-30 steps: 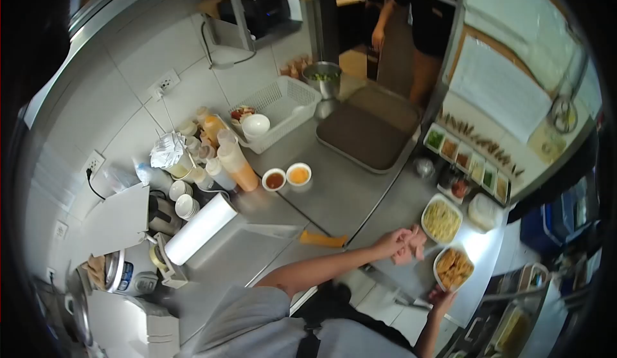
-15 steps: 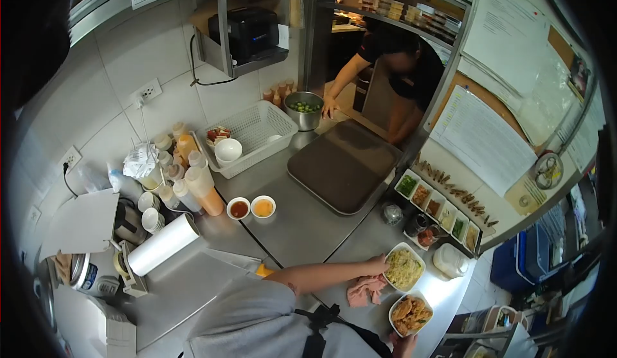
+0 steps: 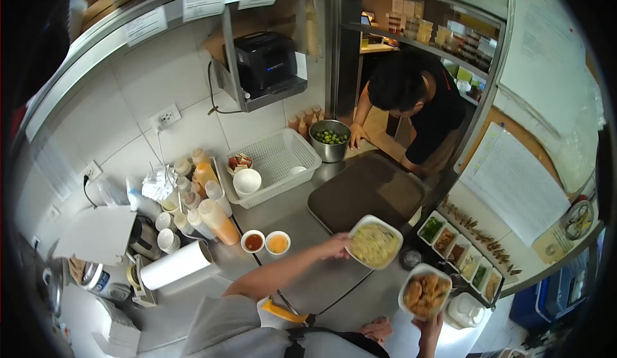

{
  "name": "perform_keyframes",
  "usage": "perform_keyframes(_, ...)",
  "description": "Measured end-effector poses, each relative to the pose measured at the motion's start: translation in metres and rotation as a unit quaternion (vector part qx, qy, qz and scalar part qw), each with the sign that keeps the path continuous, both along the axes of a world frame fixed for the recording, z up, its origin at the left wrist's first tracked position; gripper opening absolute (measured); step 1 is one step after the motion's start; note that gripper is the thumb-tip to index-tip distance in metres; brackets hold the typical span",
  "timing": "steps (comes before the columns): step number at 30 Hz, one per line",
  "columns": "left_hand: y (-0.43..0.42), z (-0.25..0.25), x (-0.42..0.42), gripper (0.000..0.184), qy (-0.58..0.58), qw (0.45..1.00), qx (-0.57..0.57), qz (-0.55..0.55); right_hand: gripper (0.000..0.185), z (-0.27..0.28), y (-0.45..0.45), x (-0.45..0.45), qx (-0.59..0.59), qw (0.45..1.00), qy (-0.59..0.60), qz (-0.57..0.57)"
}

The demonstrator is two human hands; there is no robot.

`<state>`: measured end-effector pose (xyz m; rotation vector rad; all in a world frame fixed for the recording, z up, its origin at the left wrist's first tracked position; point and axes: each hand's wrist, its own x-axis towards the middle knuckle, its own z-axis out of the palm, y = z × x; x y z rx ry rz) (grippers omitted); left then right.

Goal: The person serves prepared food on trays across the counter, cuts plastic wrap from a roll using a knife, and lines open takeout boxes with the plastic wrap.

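Note:
My left hand (image 3: 335,246) grips the left rim of a white bowl of pale yellow, shredded-looking food (image 3: 374,243), held over the counter at the near edge of the brown tray (image 3: 366,191). To the right, my right hand (image 3: 429,324) holds the lower edge of a second white bowl with golden fried pieces (image 3: 424,294). A crumpled pink cloth (image 3: 378,330) lies on the counter by my body, touched by neither hand. Two small sauce cups, one red-brown (image 3: 252,241) and one orange (image 3: 277,243), stand left of my left hand.
Across the pass, a co-worker in black (image 3: 430,94) leans over, a hand beside the metal pot of green fruit (image 3: 330,141). A white basket (image 3: 276,165), squeeze bottles (image 3: 218,222) and a wrap roll (image 3: 177,265) stand left. Garnish containers (image 3: 459,255) line the right.
Both bowls have been lifted off the counter and moved toward the tray, the pale yellow one farther. My left hand let go of the pink cloth and took that bowl. The co-worker has bent into view.

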<state>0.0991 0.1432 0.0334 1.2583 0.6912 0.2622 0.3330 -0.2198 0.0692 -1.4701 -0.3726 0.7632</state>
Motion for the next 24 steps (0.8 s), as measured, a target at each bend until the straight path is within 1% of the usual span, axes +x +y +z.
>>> perform_keyframes(1,0.026,-0.010,-0.013,0.035,0.005,1.000,0.013,0.010,0.054,0.007,0.035,-0.003,0.006,0.999,0.011,0.030)
perform_keyframes(2,0.040,0.016,-0.028,0.032,0.039,0.998,0.053,0.008,0.044,0.004,0.066,-0.008,-0.002,0.999,0.001,0.038)
perform_keyframes(3,0.071,-0.008,-0.039,0.030,0.042,0.995,0.091,0.013,0.044,0.002,0.095,-0.012,0.038,0.996,0.044,0.068)
perform_keyframes(4,0.084,0.001,-0.044,0.028,0.031,0.995,0.083,0.039,0.043,-0.021,0.123,-0.007,0.036,0.994,0.072,0.077)
perform_keyframes(5,0.095,0.011,-0.048,0.027,0.020,0.995,0.075,0.064,0.045,-0.032,0.153,-0.008,0.044,0.991,0.104,0.069)
perform_keyframes(6,0.116,-0.007,-0.051,0.027,0.025,0.992,0.077,0.100,0.048,-0.037,0.180,-0.011,0.039,0.988,0.130,0.076)
perform_keyframes(7,0.123,0.009,-0.053,0.026,0.045,0.989,0.105,0.096,0.053,-0.039,0.206,-0.020,0.048,0.992,0.099,0.058)
perform_keyframes(8,0.141,-0.009,-0.053,0.025,0.073,0.986,0.086,0.125,0.054,-0.050,0.228,-0.018,0.031,0.993,0.082,0.081)
perform_keyframes(10,0.171,-0.024,-0.056,0.024,0.089,0.986,0.115,0.083,0.050,-0.062,0.266,-0.019,0.031,0.990,0.117,0.072)
perform_keyframes(12,0.187,-0.031,-0.050,0.025,0.086,0.989,0.087,0.085,0.046,-0.071,0.289,-0.020,0.024,0.990,0.128,0.051)
perform_keyframes(13,0.195,-0.031,-0.047,0.025,0.084,0.989,0.077,0.089,0.047,-0.069,0.294,-0.022,0.002,0.989,0.138,0.052)
perform_keyframes(16,0.204,-0.028,-0.043,0.030,0.115,0.990,0.066,0.051,0.051,-0.063,0.309,-0.018,-0.039,0.985,0.149,0.078)
perform_keyframes(19,0.201,-0.020,-0.047,0.032,0.107,0.992,0.067,0.026,0.058,-0.058,0.305,-0.015,0.008,0.979,0.159,0.131)
perform_keyframes(20,0.198,-0.012,-0.049,0.031,0.151,0.983,0.104,0.030,0.061,-0.053,0.299,-0.017,-0.001,0.979,0.147,0.142)
perform_keyframes(22,0.184,0.029,-0.047,0.030,0.237,0.953,0.184,0.052,0.068,-0.040,0.281,-0.020,-0.008,0.977,0.118,0.176)
perform_keyframes(23,0.184,0.051,-0.048,0.029,0.235,0.931,0.275,0.046,0.072,-0.043,0.270,-0.025,-0.009,0.979,0.105,0.177)
perform_keyframes(24,0.190,0.078,-0.051,0.030,0.236,0.898,0.366,0.052,0.076,-0.053,0.257,-0.030,-0.006,0.978,0.088,0.188)
